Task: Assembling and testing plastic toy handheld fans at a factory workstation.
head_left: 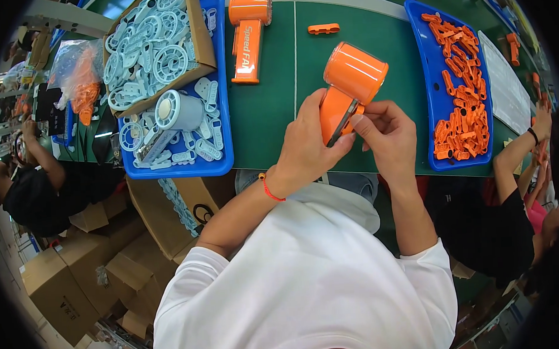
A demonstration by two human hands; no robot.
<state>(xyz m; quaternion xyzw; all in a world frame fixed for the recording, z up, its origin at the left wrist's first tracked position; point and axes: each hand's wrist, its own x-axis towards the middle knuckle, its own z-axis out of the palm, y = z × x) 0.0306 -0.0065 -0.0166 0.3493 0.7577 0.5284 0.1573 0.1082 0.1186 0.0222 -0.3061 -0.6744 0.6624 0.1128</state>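
Note:
An orange handheld fan is tilted over the green table, its round head toward the upper right. My left hand is closed around its handle, with the thumb along the handle's lower edge. A dark slot shows along the handle's side. At that slot, my right hand pinches a small orange piece between thumb and fingers, touching the handle. Part of the piece is hidden by the fingers. Beyond, another orange handheld fan lies on the table, and a loose orange slotted piece lies to its right.
On the left, a blue tray holds pale blue parts, a pale blue fan and a cardboard box of ring-shaped parts. A blue tray of small orange pieces stands right. Other people work at both sides. Cardboard boxes stand lower left.

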